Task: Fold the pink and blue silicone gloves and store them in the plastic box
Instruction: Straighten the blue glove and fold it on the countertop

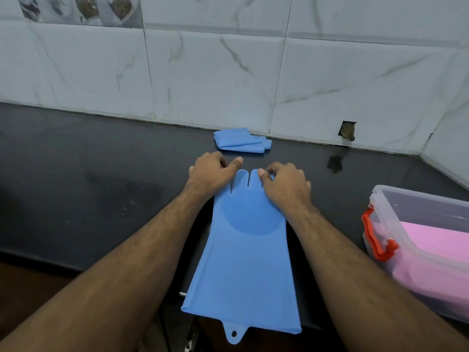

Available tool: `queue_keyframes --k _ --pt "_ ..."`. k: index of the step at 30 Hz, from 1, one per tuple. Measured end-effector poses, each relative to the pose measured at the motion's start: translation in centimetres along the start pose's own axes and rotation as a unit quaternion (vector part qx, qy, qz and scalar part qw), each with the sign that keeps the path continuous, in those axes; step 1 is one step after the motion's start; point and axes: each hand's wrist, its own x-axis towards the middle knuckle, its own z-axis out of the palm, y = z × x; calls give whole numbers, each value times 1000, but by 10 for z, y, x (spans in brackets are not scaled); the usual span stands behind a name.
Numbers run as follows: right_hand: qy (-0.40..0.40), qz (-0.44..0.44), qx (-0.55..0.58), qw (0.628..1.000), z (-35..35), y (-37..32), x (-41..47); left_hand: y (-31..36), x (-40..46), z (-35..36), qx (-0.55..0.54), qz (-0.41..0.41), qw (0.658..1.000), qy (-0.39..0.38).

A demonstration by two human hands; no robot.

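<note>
A blue silicone glove [243, 262] lies flat on the black counter, its fingers pointing away from me and its cuff hanging over the front edge. My left hand [210, 174] grips the glove's fingers on the left side with curled fingers. My right hand [286, 184] pinches the fingers on the right side. A second blue glove [241, 141] lies folded near the wall. At the right stands the clear plastic box [396, 224] with an orange latch, and pink glove material [436, 247] lies inside it.
The black counter [101, 174] meets a white marble-tiled wall at the back and right. A small hole in the tile [347, 130] sits low on the wall at the right. The counter's front edge runs below my forearms.
</note>
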Motion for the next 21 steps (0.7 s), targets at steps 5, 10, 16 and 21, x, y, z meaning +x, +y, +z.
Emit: queue_keyframes --k 5,10,16,21 --pt "30 25 46 998 6 -2 21 -11 43 19 7 8 1000 8" --pt "34 -33 -102 994 11 0 35 -12 89 42 139 119 982 -45" --pt "21 -37 -124 991 17 4 37 -6 124 61 223 206 944 -130" --pt "18 -33 -128 991 18 4 38 -4 125 63 271 205 933 -118"
